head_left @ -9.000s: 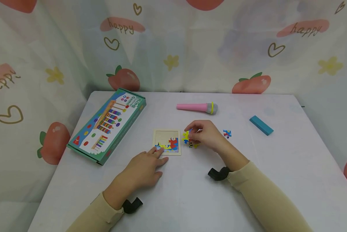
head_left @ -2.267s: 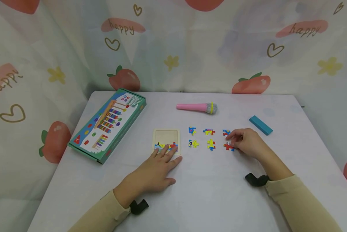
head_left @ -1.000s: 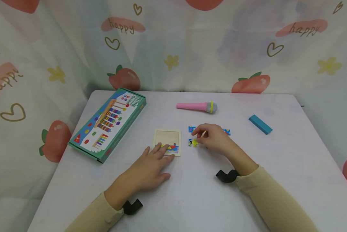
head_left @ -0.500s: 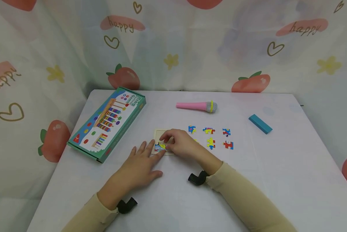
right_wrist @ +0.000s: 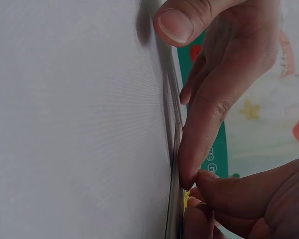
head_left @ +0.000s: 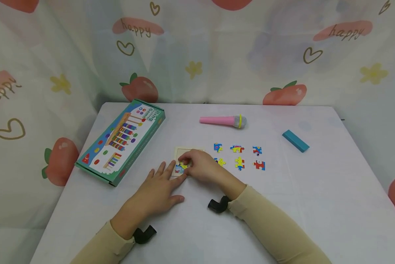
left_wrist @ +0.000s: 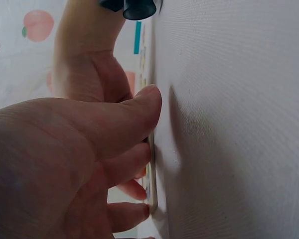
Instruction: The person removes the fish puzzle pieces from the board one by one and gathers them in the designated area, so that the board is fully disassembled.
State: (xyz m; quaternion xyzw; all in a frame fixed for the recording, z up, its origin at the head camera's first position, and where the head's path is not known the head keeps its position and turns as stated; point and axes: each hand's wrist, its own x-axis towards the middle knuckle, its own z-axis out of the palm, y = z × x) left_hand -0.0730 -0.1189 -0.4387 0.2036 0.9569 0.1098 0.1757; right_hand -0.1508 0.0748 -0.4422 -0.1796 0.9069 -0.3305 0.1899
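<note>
— What to make of the right hand (head_left: 202, 167)?
— Bent over the tray (head_left: 184, 148), with thumb and fingers close together above the set pieces (head_left: 179, 169); cannot tell whether pinching one.
— And of the left hand (head_left: 158, 194)?
— Spread, with fingertips touching the tray's left and near edges.
— Where to find the loose pieces (head_left: 259, 165)?
— Right of the tray, flat on the counter (head_left: 197, 227), in two rows of three.
— How to handle those?
— As light, thin and stiff, most likely; perhaps a little slippery. Best pinched by opposite edges, sparing the tabs.
— And farther out?
— Behind, a mic (head_left: 217, 120); leftward, a box (head_left: 118, 143).
</note>
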